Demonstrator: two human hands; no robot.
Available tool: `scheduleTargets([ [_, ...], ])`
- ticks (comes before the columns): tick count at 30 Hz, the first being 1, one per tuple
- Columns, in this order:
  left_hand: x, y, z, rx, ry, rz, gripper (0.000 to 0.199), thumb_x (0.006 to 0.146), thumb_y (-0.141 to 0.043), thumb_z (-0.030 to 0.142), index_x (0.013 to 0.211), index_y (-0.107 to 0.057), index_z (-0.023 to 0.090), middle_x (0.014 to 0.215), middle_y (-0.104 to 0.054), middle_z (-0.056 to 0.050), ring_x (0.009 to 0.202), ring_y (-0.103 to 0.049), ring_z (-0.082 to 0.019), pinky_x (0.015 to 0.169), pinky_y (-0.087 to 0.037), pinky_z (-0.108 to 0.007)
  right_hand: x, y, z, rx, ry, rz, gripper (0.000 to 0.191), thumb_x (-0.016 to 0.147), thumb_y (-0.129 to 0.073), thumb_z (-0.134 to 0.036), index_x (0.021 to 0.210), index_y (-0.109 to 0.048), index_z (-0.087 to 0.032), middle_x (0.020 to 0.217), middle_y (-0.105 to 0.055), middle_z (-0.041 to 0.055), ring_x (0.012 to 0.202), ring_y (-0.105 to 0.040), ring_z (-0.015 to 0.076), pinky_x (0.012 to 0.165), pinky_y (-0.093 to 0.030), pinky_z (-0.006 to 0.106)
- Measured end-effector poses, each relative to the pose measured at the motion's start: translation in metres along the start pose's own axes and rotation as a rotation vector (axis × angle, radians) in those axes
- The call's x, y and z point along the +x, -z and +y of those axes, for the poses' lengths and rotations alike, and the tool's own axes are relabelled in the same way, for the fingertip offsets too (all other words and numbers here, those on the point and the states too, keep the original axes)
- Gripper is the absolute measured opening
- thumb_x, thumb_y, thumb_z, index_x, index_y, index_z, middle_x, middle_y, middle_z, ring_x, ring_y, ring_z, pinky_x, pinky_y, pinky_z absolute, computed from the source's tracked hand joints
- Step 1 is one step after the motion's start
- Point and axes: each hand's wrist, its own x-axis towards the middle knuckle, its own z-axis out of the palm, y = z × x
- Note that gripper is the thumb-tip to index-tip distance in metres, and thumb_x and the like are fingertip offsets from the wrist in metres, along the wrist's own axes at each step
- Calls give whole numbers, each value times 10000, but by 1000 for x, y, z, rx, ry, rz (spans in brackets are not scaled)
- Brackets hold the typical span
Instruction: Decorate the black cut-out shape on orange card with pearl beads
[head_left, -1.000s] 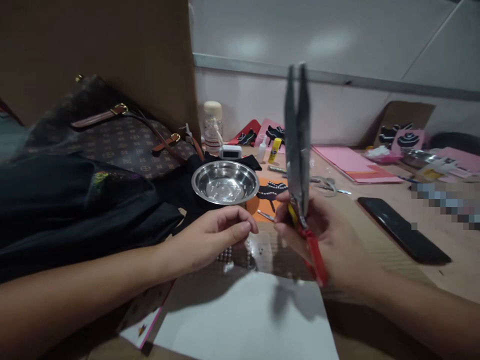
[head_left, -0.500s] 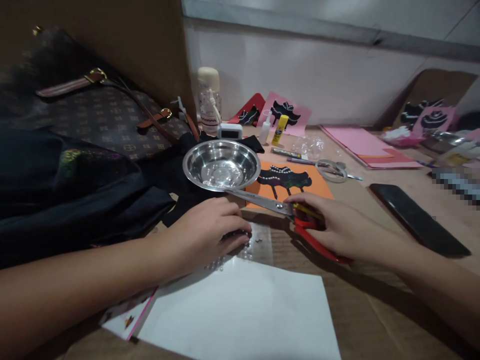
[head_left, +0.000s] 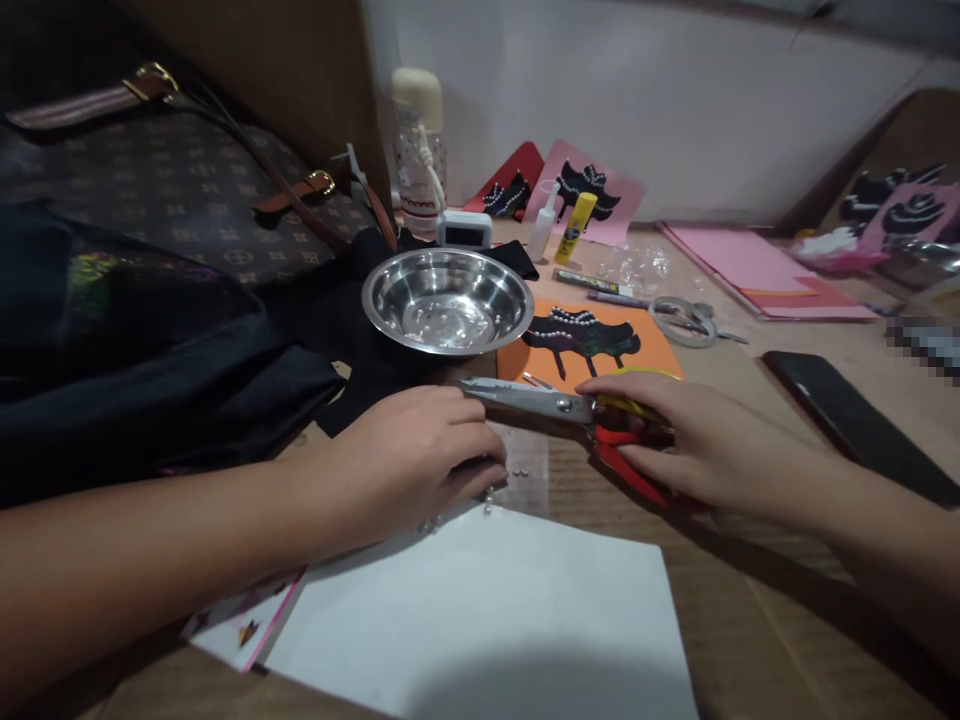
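My left hand (head_left: 431, 450) is closed, fingers curled down over small pearl beads (head_left: 489, 500) that show beneath its fingertips. A clear plastic bag (head_left: 534, 490) lies beside the fingertips, with a few beads on it. My right hand (head_left: 675, 430) grips scissors (head_left: 525, 397) with red and yellow handles; their blades point left, past the left knuckles. Just behind the blades is a steel bowl (head_left: 450, 345) with small beads in it. A white sheet of paper (head_left: 495, 610) lies in front of both hands.
An orange card (head_left: 660, 350) with a black beaded cutout lies behind the scissors. A glue stick (head_left: 576, 228), a white squeeze bottle (head_left: 543, 232) and a tape roll (head_left: 684, 322) stand or lie farther back. A phone (head_left: 855, 420) is at right, a patterned bag (head_left: 217, 190) at left.
The scissors' tips have come down from the bowl's rim to in front of it. Fewer beads show under my left hand, which stays curled. The view has shifted slightly.
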Motion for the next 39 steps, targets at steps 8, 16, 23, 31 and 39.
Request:
scheduleTargets([
  [8, 0, -2, 3, -23, 47, -7, 131, 934, -648, 281, 975, -728, 187, 899, -684, -35, 818, -595, -186, 735, -426, -301, -4, -2, -8, -84, 29, -48, 413, 947, -561, -341, 1360, -573, -332, 1196, -649, 89, 966, -648, 277, 746, -543, 384],
  [16, 1, -2, 6, -95, 124, -50, 76, 905, -652, 260, 938, -668, 194, 896, -646, -19, 840, -574, -189, 740, -399, -306, 1, -11, -42, 16, 162, 141, 219, 999, -510, -306, 979, -718, -241, 915, -705, 67, 849, -644, 232, 738, -509, 370],
  [23, 1, 0, 8, -114, 178, -83, 104, 875, -645, 250, 897, -563, 189, 874, -590, -13, 823, -524, -196, 718, -359, -317, 17, -33, -50, 41, 210, 74, 134, 963, -581, -238, 928, -709, -216, 902, -671, 64, 879, -600, 220, 798, -468, 387],
  [31, 0, -2, 5, -111, 167, -71, 95, 866, -646, 249, 878, -573, 189, 892, -603, -28, 831, -525, -205, 749, -365, -335, 18, -39, -52, 60, 204, 49, 94, 927, -640, -218, 1007, -688, -230, 989, -645, 73, 976, -566, 249, 859, -445, 423],
  [39, 0, -4, 5, -129, 161, -69, 91, 871, -643, 241, 884, -570, 189, 880, -598, -18, 832, -520, -202, 752, -351, -332, 17, -43, -51, 61, 211, 77, 34, 918, -664, -201, 942, -668, -224, 962, -667, 46, 944, -569, 227, 843, -433, 396],
])
